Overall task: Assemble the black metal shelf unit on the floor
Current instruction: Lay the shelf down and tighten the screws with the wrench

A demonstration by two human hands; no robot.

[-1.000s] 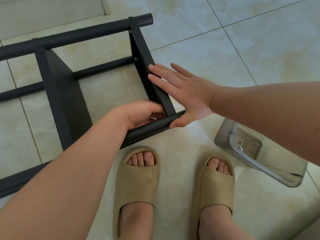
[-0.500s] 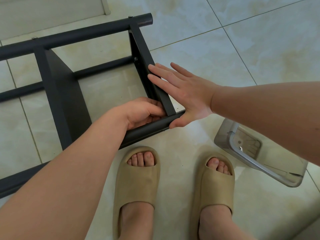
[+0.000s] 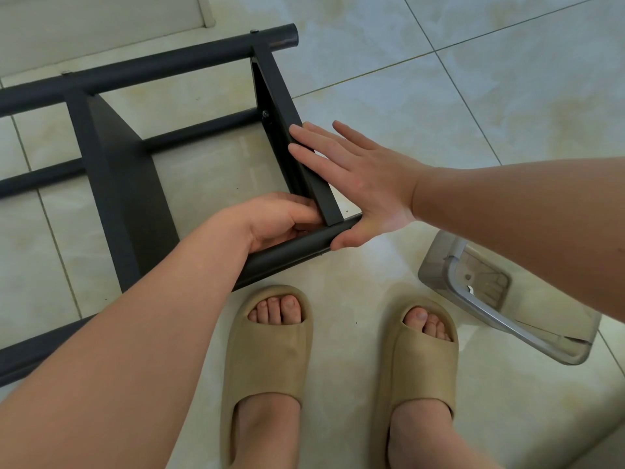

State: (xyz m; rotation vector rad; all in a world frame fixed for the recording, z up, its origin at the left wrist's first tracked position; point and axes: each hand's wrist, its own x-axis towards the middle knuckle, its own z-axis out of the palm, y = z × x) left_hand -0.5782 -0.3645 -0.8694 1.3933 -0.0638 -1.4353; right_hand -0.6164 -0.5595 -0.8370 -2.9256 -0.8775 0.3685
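Observation:
The black metal shelf unit [image 3: 128, 198] lies on its side on the tiled floor, with round tubes and flat panels. My right hand [image 3: 358, 184] presses flat, fingers straight, against the outer face of the end panel [image 3: 280, 106], with its thumb on the end of the near tube [image 3: 287, 252]. My left hand [image 3: 274, 220] reaches inside the frame. Its fingers curl into the inner corner where the end panel meets the near tube. What they pinch there is hidden.
My feet in tan slippers [image 3: 267, 350] [image 3: 419, 360] stand just in front of the near tube. A clear plastic container [image 3: 507, 299] with a metal rim lies tipped on the floor at the right. A white wall trim [image 3: 203, 11] runs along the top left.
My left fingers have curled tighter into the corner joint and shifted slightly. My right hand and the shelf unit have stayed where they were.

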